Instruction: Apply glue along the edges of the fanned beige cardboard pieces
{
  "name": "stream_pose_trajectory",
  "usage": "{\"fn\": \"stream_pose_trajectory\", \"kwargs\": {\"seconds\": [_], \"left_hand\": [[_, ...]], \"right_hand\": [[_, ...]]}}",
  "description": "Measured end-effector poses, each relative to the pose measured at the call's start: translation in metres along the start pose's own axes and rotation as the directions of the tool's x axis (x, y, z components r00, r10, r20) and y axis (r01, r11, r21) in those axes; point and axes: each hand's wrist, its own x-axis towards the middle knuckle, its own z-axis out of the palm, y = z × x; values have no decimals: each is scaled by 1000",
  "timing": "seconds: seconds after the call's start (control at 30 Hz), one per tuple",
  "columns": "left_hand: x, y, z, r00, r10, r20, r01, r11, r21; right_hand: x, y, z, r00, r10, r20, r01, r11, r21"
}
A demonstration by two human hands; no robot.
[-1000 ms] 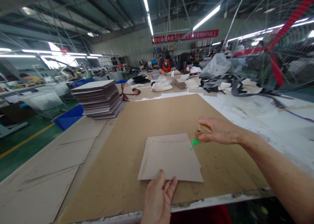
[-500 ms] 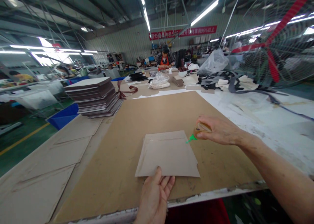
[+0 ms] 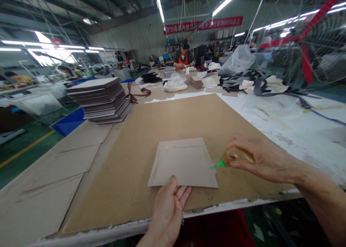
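Note:
A square grey cardboard sheet [image 3: 183, 163] lies flat on a large brown board [image 3: 173, 131] near the table's front edge. My left hand [image 3: 169, 209] rests with fingers stretched out, its fingertips pressing on the sheet's near edge. My right hand [image 3: 259, 157] is closed around a small amber glue bottle [image 3: 234, 156]. The bottle's green nozzle [image 3: 216, 165] points left and touches the sheet's right edge near the front corner.
A stack of dark boards [image 3: 101, 99] stands at the back left, above a blue bin [image 3: 69, 121]. Loose grey sheets [image 3: 54, 175] cover the left table. Plastic bags, scraps and strips [image 3: 243, 83] pile at the back right. A person [image 3: 183, 56] works at the far end.
My right hand has slid the glue bottle toward me along the sheet's right edge, from its far corner to near its front corner. The left hand stays on the near edge.

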Motion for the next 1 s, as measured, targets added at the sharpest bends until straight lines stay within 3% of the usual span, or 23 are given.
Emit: {"fn": "stream_pose_trajectory", "kwargs": {"seconds": [0.13,0.27,0.37,0.53,0.7,0.83,1.0], "left_hand": [[-1,0,0,1000,20,8,-20,1000,4],[-2,-1,1,999,42,2,-42,999,15],[-2,-1,0,999,42,5,-42,999,10],[-2,-2,0,999,38,0,-38,999,-5],[-1,-2,1,999,39,-12,-39,999,-13],[0,-3,0,999,42,-7,-42,999,-13],[-1,-4,1,999,55,-3,-55,998,-7]], "right_hand": [[-5,-1,2,999,-37,-2,37,998,42],[9,7,8,994,1,-110,-6,999,-41],[11,10,8,995,-2,-102,-5,998,-67],[-14,0,4,998,-61,4,60,998,18],[-31,-8,9,994,-47,-101,51,998,36],[-39,-11,13,999,-52,-11,53,994,96],[-42,-8,16,994,-41,-96,51,993,102]]}}
